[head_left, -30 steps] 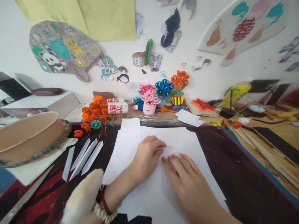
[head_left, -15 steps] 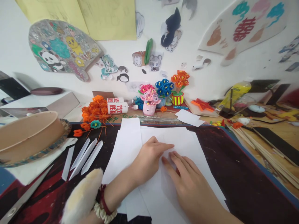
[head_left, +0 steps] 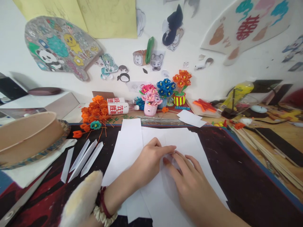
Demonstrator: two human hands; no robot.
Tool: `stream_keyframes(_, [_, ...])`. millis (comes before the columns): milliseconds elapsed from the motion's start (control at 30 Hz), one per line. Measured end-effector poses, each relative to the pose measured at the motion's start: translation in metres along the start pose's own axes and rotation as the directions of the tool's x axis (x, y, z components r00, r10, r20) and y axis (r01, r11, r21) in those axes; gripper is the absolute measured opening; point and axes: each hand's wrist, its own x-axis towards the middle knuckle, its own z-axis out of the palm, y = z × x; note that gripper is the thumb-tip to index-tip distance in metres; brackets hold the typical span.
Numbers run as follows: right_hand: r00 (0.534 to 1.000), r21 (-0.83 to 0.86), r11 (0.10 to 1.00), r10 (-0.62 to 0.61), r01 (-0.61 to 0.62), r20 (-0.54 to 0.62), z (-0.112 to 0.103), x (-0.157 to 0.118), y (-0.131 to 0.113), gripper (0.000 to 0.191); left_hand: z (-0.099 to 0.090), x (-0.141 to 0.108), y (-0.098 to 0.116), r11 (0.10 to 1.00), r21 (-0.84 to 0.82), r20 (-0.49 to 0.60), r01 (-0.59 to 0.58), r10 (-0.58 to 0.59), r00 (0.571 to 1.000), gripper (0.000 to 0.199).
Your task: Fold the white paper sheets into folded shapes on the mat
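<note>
- We lay our right hand (head_left: 189, 176), fingers bent, on the white sheets (head_left: 201, 154), which cover part of the dark mat (head_left: 239, 167).
- Our left hand (head_left: 150, 160) curls beside it; we cannot tell whether either pinches paper.
- Left of the sheets, we have folded strips (head_left: 83, 161).
- Beyond, we see orange flowers (head_left: 96, 109) and a pink pot (head_left: 151, 110).

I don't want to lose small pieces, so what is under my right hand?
White paper sheets on a dark mat show around your right hand. Whatever lies beneath its palm and fingers is covered, so a small piece there can't be ruled out.
</note>
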Motion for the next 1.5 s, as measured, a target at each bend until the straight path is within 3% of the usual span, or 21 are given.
stream_keyframes(267, [0.997, 0.054, 0.998, 0.013, -0.017, 0.071, -0.002, 0.003, 0.003, 0.046, 0.001, -0.001, -0.002, 1.000, 0.005, 0.005, 0.000, 0.000, 1.000, 0.043])
stream_keyframes(467, [0.995, 0.049, 0.995, 0.084, -0.087, 0.055, 0.000, -0.001, 0.002, 0.043, 0.001, -0.001, -0.002, 1.000, 0.016, 0.013, -0.011, 0.011, 1.000, 0.041])
stream_keyframes(600, [0.994, 0.050, 0.997, 0.058, -0.063, 0.095, -0.002, -0.001, 0.008, 0.041, 0.002, -0.001, -0.003, 0.998, 0.048, 0.014, -0.031, 0.031, 0.999, 0.043])
stream_keyframes(900, [0.993, -0.122, 0.993, 0.010, 0.005, 0.116, 0.000, -0.001, 0.014, 0.040, 0.002, -0.004, -0.004, 0.985, 0.162, -0.007, -0.067, 0.069, 0.998, 0.034])
stream_keyframes(1233, [0.994, -0.105, 0.995, 0.009, 0.002, 0.106, 0.001, 0.002, 0.015, 0.040, 0.002, -0.010, -0.001, 0.930, 0.358, -0.063, -0.078, 0.108, 0.992, 0.025])
stream_keyframes(1300, [0.993, -0.039, 0.998, 0.055, -0.051, 0.106, 0.000, 0.004, 0.017, 0.037, 0.002, -0.010, -0.001, 0.943, 0.333, -0.128, -0.024, 0.071, 0.989, 0.023])
stream_keyframes(1367, [0.978, 0.078, 0.980, 0.172, -0.182, 0.119, -0.003, 0.008, 0.021, 0.033, 0.000, -0.008, 0.001, 0.970, 0.236, -0.244, 0.051, 0.008, 0.970, 0.017])
stream_keyframes(1433, [0.925, 0.227, 0.900, 0.340, -0.372, 0.169, -0.007, 0.013, 0.027, 0.026, -0.004, -0.006, 0.007, 0.986, 0.125, -0.384, 0.112, -0.056, 0.922, 0.013])
stream_keyframes(1500, [0.849, 0.379, 0.761, 0.442, -0.526, 0.289, -0.012, 0.020, 0.033, 0.021, -0.007, -0.005, 0.015, 0.990, 0.053, -0.508, 0.132, -0.087, 0.857, 0.009])
